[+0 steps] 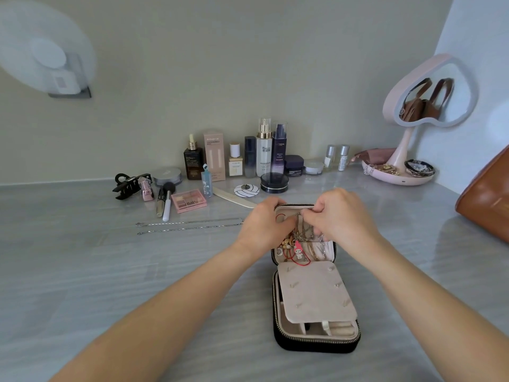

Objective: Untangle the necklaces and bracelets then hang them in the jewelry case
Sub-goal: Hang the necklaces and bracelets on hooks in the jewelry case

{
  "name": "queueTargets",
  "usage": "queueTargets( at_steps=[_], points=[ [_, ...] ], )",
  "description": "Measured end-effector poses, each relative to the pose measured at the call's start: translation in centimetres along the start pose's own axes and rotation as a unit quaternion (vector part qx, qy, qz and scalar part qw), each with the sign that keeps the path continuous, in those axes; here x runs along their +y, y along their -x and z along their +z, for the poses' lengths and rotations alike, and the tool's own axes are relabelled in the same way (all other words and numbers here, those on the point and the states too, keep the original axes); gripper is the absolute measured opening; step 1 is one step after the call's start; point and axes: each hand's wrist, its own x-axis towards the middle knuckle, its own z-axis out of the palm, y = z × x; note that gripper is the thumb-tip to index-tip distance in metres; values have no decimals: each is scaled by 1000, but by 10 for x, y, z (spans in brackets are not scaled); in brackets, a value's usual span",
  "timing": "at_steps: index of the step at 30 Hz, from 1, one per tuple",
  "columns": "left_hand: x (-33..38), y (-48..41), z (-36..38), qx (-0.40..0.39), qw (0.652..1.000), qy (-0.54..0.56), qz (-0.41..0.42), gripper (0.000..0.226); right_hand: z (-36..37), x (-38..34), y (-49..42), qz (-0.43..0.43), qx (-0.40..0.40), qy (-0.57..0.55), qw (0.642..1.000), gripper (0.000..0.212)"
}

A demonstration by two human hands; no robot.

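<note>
- The right hand point(338, 216) is pinching a chain of the tangle point(303, 235) atop the case lid point(283, 209)
- The left hand point(264, 224) is gripping the lid's left corner
- The tangle is hanging just below both; a silver necklace point(190, 226) is lying crosswise, leftward

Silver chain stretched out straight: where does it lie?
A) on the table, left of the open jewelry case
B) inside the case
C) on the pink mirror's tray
A: the silver chain lies on the table, left of the jewelry case.
</note>
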Motion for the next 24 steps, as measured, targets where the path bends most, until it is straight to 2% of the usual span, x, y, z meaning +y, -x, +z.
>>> queueTargets(
  at_steps=[7, 13, 16, 21, 24],
  points=[
    [-7, 3, -5, -32, 999, -35, 8, 44, -2, 8, 16, 28, -60, 5, 998, 27],
    [-24, 9, -42, -83, 996, -34, 10, 33, -16, 10, 27, -23, -23, 42, 999, 41],
    [-52, 4, -73, -61, 992, -112, -4, 21, -17, 5, 28, -34, -18, 39, 998, 41],
    [-107, -7, -120, -14, 963, -259, -73, 43, -7, -14, 23, -39, -9, 10, 999, 32],
    [-125, -4, -128, -19, 952, -296, -77, 33, -3, -29, 21, -45, -11, 5, 999, 34]
  ],
)
